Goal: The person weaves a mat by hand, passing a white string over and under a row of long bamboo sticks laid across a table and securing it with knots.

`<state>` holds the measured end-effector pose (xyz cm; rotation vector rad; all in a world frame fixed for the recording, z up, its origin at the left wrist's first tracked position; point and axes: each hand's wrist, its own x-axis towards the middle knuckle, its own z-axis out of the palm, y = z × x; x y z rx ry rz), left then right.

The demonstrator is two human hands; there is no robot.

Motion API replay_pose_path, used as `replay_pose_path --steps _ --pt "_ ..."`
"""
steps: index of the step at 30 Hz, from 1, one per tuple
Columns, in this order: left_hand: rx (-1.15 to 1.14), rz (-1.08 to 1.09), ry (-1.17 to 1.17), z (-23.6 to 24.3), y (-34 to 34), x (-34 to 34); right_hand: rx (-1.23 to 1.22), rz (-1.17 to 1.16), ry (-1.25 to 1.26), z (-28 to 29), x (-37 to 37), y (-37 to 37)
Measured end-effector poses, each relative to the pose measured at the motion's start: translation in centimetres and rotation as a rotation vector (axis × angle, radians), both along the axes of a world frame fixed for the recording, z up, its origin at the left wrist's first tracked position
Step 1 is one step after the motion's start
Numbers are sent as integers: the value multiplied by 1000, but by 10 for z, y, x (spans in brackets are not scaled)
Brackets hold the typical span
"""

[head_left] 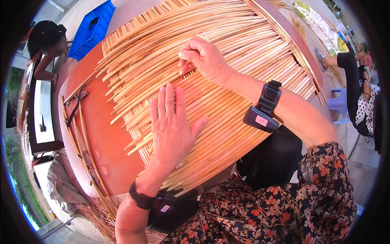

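A wide mat of pale straw-coloured reed stalks [252, 61] lies before me, the stalks packed side by side over a second layer running crosswise beneath. My left hand [170, 122] rests flat on the stalks near their left ends, fingers stretched out and thumb apart. Just above and right of it, my right hand [203, 61] is closed in a pinch on a thin pale thread [202, 34]. The thread loops above the knuckles, and a fine line also runs down from the fingertips to the stalks. Whether a needle is in the pinch I cannot make out.
The mat lies on a reddish-brown table [95, 134]. Pliers-like hand tools [76, 99] and loose stalks [83, 138] are at its left. A blue crate [92, 28] stands at the far left, near another person [46, 49]. A purple stool [339, 105] and seated people are at right.
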<state>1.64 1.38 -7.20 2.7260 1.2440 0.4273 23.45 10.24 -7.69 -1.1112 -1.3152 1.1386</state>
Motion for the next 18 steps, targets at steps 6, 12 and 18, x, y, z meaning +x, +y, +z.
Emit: replay_pose_path --steps 6,12,18 --pt "13 1 -17 -4 -1 -2 457 -108 -528 37 2 -49" --pt "17 -6 -24 -5 0 -3 333 624 -437 111 -9 -194" --pt "13 -7 -38 -2 0 -3 371 828 -1030 129 -19 -234"
